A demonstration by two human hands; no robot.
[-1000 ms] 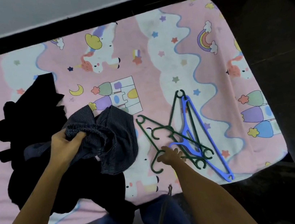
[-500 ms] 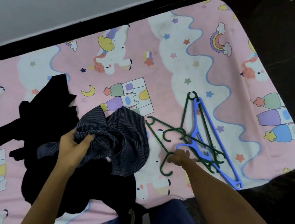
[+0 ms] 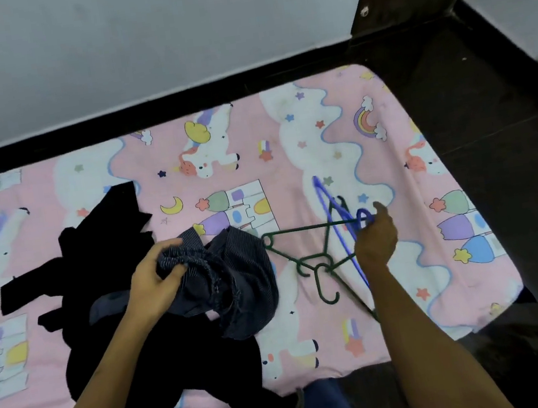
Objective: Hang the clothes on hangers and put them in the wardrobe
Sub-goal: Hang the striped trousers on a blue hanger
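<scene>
Two hangers at once: my right hand (image 3: 374, 240) grips the blue hanger (image 3: 338, 214) near the bed's (image 3: 413, 304) right edge. Green hangers (image 3: 305, 254) look tangled in and could drag along; left hand (image 3: 154, 282) clutches the striped garment (image 3: 233, 278).

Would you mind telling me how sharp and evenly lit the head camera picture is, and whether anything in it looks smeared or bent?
Head view: light is soft and even, no glare. The blue hanger in the right hand is streaked by motion blur; the green hangers are sharper. The black clothes lose all detail. The wide lens bows the bed frame.
</scene>
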